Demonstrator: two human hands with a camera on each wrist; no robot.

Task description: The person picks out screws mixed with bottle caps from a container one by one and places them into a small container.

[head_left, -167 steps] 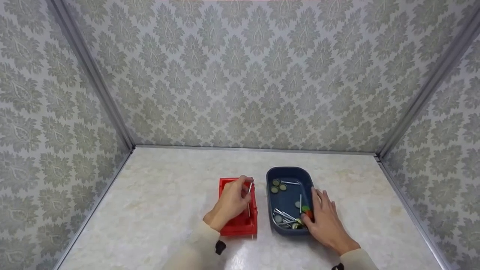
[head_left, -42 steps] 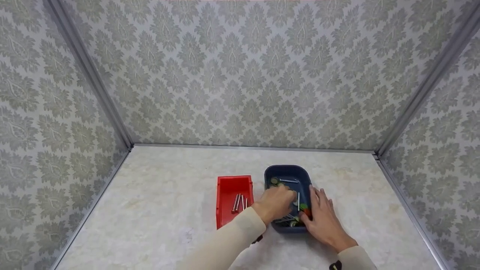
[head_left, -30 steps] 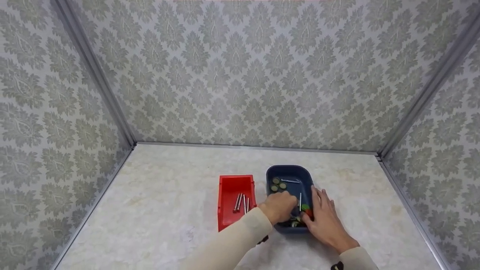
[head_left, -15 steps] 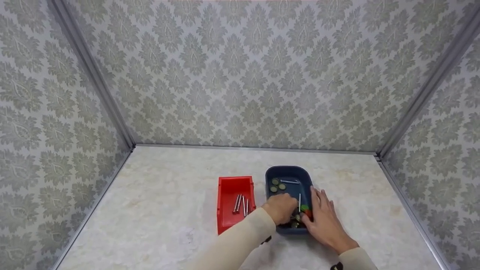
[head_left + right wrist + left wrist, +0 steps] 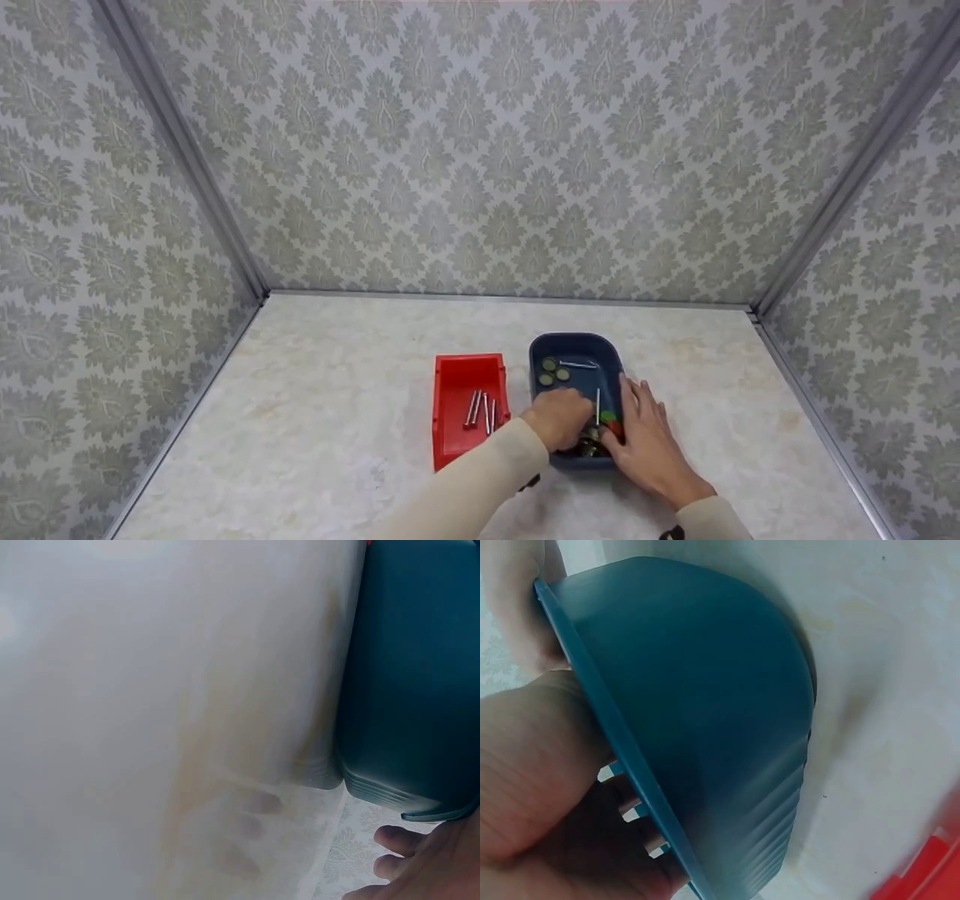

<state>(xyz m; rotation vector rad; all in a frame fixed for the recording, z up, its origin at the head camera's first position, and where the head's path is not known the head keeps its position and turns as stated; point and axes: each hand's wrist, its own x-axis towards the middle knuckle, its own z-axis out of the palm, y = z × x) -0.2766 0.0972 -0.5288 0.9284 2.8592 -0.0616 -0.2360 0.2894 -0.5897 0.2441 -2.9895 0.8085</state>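
Left hand [image 5: 559, 421] dips into the blue tray [image 5: 576, 341], its fingertips hidden, so whether it grips anything cannot be told; inside, one silver bolt [image 5: 598, 405] lies just right of its knuckles, long axis front to back, toward the straight-fingered right hand [image 5: 651, 450]

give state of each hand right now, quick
Left hand: down in the blue bin, fingers hidden; cannot tell if open or holding anything.
Right hand: open, resting against the blue bin's side.
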